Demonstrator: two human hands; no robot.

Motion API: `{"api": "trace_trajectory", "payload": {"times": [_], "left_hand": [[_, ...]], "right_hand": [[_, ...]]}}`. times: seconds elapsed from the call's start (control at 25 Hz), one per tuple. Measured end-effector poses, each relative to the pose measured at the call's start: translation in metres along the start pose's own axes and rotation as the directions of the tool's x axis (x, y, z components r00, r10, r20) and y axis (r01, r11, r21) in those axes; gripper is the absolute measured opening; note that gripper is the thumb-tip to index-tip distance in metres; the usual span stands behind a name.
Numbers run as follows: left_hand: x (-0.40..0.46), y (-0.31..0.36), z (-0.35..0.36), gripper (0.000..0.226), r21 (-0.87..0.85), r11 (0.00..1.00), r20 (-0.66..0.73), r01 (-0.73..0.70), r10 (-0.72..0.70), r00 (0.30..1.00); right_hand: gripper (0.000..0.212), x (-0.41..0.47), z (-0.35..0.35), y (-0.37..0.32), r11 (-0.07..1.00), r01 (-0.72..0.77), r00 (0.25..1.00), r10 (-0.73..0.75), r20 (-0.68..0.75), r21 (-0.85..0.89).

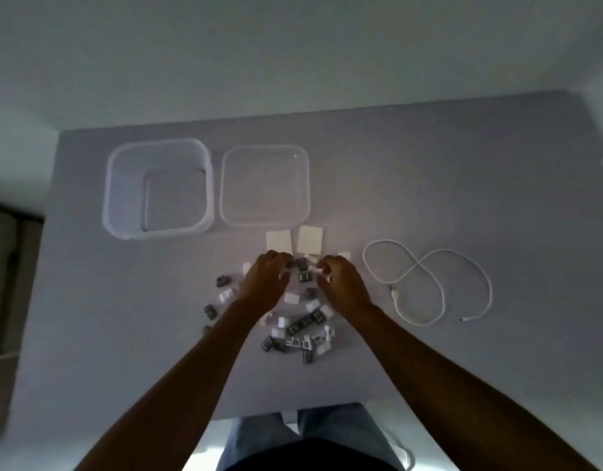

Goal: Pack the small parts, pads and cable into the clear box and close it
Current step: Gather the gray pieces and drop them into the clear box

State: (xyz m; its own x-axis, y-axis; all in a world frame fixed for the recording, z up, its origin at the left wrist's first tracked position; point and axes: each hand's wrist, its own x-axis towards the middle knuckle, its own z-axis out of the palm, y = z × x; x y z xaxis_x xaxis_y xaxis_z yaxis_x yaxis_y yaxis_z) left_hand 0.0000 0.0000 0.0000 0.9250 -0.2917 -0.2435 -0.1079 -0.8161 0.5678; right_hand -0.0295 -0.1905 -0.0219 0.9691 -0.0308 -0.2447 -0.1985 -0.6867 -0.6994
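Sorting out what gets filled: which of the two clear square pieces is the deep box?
The left one, the clear box: tall walls and a sunken floor show. The lid beside it lies flat.

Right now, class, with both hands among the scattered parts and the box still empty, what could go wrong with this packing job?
1. Many small parts lie loose; a few sit far left and could be missed.
2. The cable sprawls in wide loops; uncoiled, it may stop the lid seating on the box.
3. Each hand, left and right, may scoop too many and drop some.
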Motion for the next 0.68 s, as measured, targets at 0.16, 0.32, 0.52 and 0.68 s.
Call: {"api": "trace_trajectory", "payload": {"times": [0.16,0.32,0.52,0.68], "left_hand": [[0.017,0.001,0.012,0.017,0.138,0.990,0.017,-0.019,0.017,1.000],[0.019,-0.006,0.015,0.015,0.102,0.995,0.000,-0.018,0.018,1.000],[0.021,-0.001,-0.002,0.023,-0.743,0.503,0.283,0.442,-0.362,0.888],[0.019,0.008,-0.011,0.021,-0.857,-0.061,0.502,0.512,-0.327,0.801]], "right_hand": [[0.020,0.006,0.033,-0.013,0.991,0.073,0.997,-0.069,0.033,-0.111],[0.019,0.008,0.045,-0.006,0.977,0.086,0.996,-0.085,0.009,-0.197],[0.004,-0.002,0.015,-0.011,0.902,-0.070,0.996,0.090,-0.025,0.426],[0.028,-0.017,-0.021,-0.004,0.236,-0.327,0.914,0.327,0.242,0.915]]}}
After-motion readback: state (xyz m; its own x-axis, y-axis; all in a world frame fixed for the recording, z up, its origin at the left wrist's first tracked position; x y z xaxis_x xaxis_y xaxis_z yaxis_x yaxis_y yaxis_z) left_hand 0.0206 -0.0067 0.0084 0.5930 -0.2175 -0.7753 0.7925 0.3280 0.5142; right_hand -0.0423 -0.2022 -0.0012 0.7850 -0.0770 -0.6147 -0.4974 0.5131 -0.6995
